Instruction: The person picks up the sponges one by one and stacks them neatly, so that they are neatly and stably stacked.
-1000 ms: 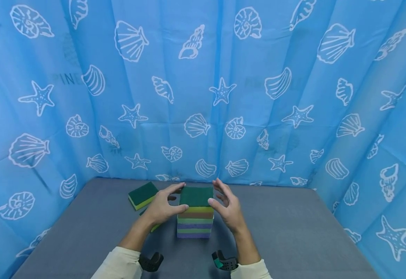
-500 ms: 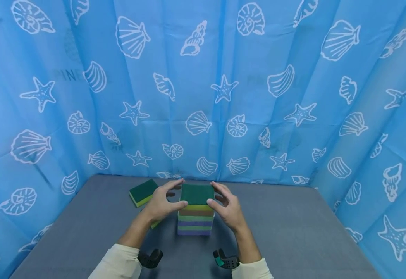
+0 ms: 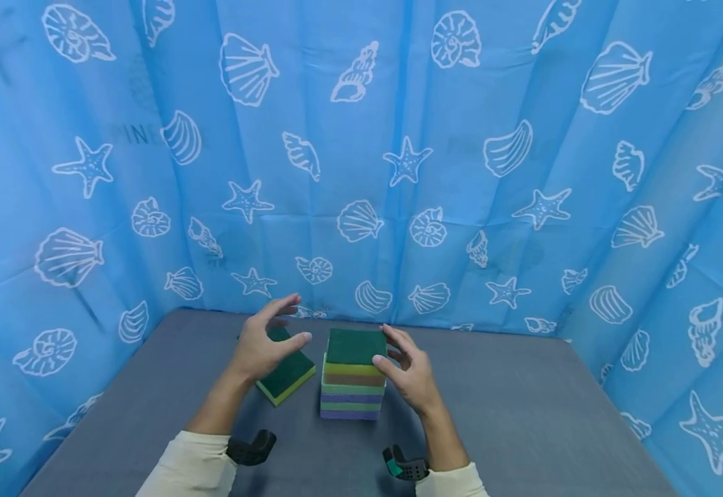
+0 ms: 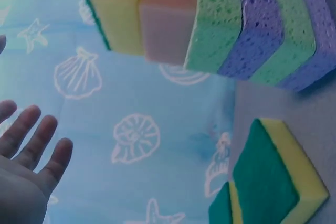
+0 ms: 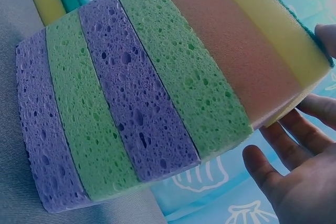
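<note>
A stack of sponges [image 3: 352, 390] stands on the table, a green-and-yellow scouring sponge [image 3: 357, 346] on top. Below it come a brownish-pink layer [image 5: 226, 40] and alternating green and purple porous sponges [image 5: 136, 93]. At the stack's upper right side is my right hand [image 3: 412, 376], thumb at the top sponge's near corner and fingers along the side. To the left, my left hand [image 3: 262, 348] hovers apart from the stack, fingers spread and holding nothing. Partly behind it in the head view lies a loose green-and-yellow sponge [image 3: 287, 376]. A second loose sponge [image 4: 220, 205] shows in the left wrist view.
A grey cloth-covered table [image 3: 510, 414] extends on both sides of the stack. Blue curtains [image 3: 361, 172] with white shell prints hang behind and at the sides. Dark wrist-worn devices [image 3: 252, 447] sit on both forearms.
My left hand has left the stack's left side and moved left, over the loose sponges. My right hand stays beside the stack. The head view has shifted slightly.
</note>
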`<state>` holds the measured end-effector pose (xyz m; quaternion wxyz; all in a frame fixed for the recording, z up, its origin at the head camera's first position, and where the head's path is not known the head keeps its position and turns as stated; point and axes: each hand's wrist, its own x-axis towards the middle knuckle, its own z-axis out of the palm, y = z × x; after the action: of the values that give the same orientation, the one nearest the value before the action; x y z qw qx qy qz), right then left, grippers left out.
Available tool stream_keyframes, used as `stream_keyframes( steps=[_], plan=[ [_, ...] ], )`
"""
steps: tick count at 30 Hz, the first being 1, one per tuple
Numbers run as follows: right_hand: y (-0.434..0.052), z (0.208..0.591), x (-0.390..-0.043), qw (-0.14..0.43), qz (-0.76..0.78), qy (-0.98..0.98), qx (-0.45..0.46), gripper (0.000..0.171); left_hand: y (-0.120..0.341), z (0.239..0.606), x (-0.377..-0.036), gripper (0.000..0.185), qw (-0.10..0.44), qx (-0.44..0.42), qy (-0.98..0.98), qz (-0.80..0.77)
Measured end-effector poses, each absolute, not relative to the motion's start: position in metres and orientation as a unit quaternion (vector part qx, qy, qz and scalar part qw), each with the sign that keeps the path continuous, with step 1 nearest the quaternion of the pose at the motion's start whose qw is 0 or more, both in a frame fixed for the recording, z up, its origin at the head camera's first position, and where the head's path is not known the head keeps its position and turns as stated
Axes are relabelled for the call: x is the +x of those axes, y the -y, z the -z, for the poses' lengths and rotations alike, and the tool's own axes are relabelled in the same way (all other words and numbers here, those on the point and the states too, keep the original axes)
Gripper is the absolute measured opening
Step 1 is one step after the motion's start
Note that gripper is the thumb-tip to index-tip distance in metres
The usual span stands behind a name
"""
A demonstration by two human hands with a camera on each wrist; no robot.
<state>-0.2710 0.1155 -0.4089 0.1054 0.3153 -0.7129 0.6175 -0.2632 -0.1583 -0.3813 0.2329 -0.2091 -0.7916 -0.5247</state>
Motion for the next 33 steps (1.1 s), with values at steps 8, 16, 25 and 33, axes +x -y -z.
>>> stream_keyframes(
  steps=[8, 16, 25, 33],
  plan=[
    [-0.118, 0.427, -0.284, 0.113, -0.621, 0.710, 0.313, 0.055, 0.164, 0.367, -0.238, 0.044, 0.378, -0.163, 0.740, 0.532],
    [-0.120, 0.439, -0.291, 0.118, -0.625, 0.706, 0.311, 0.056, 0.180, 0.393, -0.233, 0.040, 0.400, -0.091, 0.733, 0.542],
    [-0.119, 0.439, -0.291, 0.110, -0.621, 0.712, 0.308, 0.056, 0.184, 0.431, -0.239, 0.037, 0.411, -0.036, 0.729, 0.546],
    [-0.119, 0.436, -0.290, 0.103, -0.624, 0.711, 0.307, 0.056, 0.192, 0.482, -0.255, 0.038, 0.403, 0.007, 0.727, 0.557]
  ],
)
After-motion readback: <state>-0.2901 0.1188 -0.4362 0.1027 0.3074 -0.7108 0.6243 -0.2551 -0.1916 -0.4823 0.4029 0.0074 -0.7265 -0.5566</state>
